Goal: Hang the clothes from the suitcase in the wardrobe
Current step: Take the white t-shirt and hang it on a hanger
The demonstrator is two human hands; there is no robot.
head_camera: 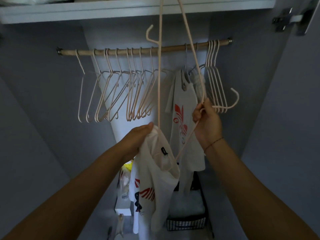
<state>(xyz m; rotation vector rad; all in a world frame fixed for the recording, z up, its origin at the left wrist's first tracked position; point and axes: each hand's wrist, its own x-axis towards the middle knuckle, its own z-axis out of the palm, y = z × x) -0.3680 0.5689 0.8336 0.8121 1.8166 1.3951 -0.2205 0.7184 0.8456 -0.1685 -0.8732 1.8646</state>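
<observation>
Right hand (207, 122), grip closed round the neck of a thin pale pink hanger (159, 75), hook pointing right; left hand (138, 135), grip pinching the collar edge of a white cotton t-shirt with red and dark print (155, 184); shirt hangs in front of the open wardrobe, below the rail, one hanger corner inside its neck opening, second shoulder not yet seated. Risks, as judged: shirt slides off that single corner if the left pinch lets go early; neck stretches if the hanger is forced through; the far hanger corner runs up past the pale shelf (103, 11) edge and could knock it on turning; the hook could snag the four empty pink hangers (214, 80) just beside it. Room: brown wooden rail (173, 46) shows a free stretch between the left row of empty pink hangers (121, 94) and the hung white t-shirt with red emblem (181, 108); wardrobe side walls well apart; checked basket (186, 220) low down, away from both hands.
</observation>
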